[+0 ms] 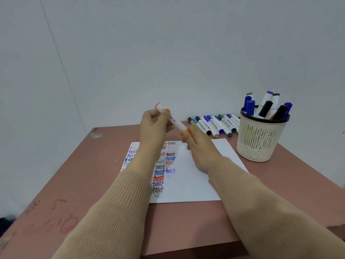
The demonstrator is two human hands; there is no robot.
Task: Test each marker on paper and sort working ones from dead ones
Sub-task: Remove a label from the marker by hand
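Both hands hold one white marker with orange ends (175, 122) above the table. My left hand (154, 128) grips its upper, far end. My right hand (197, 146) grips the lower end, so the cap there is hidden by my fingers. Below lies a white sheet of paper (194, 184) covered on its left half with several coloured "test" words. A row of several markers (214, 124) lies at the back of the table. A beige mesh cup (261, 139) at the right holds several more markers.
The reddish-brown table (78, 184) has scribbles near its front left corner. A pale wall stands close behind the table. The cup sits near the table's right edge, just right of the paper.
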